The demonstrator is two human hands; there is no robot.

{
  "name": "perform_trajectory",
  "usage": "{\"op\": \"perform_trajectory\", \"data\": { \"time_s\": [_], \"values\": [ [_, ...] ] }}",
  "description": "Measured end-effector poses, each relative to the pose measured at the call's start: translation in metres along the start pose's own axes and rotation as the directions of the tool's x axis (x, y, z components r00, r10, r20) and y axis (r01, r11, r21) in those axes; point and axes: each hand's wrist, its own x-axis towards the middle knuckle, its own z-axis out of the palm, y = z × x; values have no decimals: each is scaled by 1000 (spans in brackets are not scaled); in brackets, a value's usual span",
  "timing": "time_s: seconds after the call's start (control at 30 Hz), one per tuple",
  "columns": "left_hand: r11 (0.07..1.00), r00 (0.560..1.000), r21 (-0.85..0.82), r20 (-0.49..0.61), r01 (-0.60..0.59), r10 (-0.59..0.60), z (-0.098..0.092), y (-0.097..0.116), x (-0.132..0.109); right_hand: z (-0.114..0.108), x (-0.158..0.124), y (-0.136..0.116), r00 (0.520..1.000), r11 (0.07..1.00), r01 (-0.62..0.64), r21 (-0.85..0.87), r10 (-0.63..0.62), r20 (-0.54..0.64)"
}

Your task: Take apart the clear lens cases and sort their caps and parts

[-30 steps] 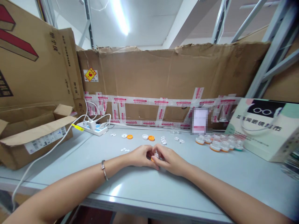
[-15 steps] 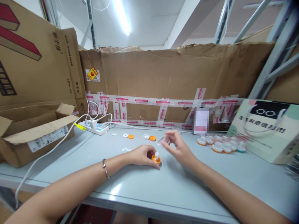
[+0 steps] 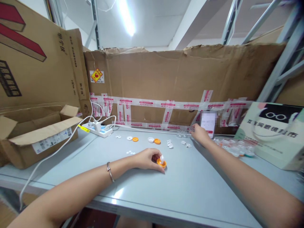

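Observation:
My left hand [image 3: 149, 160] rests on the table, its fingers closed around an orange round cap [image 3: 161, 163]. A small white plastic piece [image 3: 162, 158] stands upright in that cap. My right hand [image 3: 200, 134] is stretched to the back of the table, in front of the phone. Its fingertips are pinched on what looks like a clear plastic cover [image 3: 191, 129], partly hidden. Beside it sit several clear covers [image 3: 181, 134]. Between the hands lie small white parts [image 3: 169, 144] and more white parts [image 3: 186, 144].
White and orange rings [image 3: 157, 141] lie in pairs behind my left hand, with small white discs [image 3: 130, 152] nearer. Finished-looking clear-topped pieces [image 3: 235, 147] are grouped at right by a paper bag [image 3: 270, 136]. A power strip [image 3: 99, 129] and open carton [image 3: 38, 139] stand left.
My right hand has moved away from beside the orange cap, back and to the right, toward the clear covers. White parts it hid now show. My left hand keeps its hold.

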Motion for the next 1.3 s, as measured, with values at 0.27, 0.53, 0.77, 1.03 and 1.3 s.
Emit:
{"op": "perform_trajectory", "data": {
  "time_s": [0.27,0.53,0.77,1.03,1.3],
  "values": [
    [999,999,10,19,-41,41,-3,-4,0,23,20,8,995,997,-35,-69,41,91],
    [998,998,35,15,-56,55,-3,-4,0,32,19,-1,993,999,-51,-6,51,110],
    [997,998,40,11,-63,63,-2,-4,0,23,3,-17,999,997,-38,71,38,-5],
    [993,993,74,-73,-87,92,3,-6,-1,-12,-98,-83,869,766,386,513,-489,76],
    [980,969,193,-247,47,2,22,3,-4,-27,-158,-97,749,733,416,537,-612,254]
  ]
}}
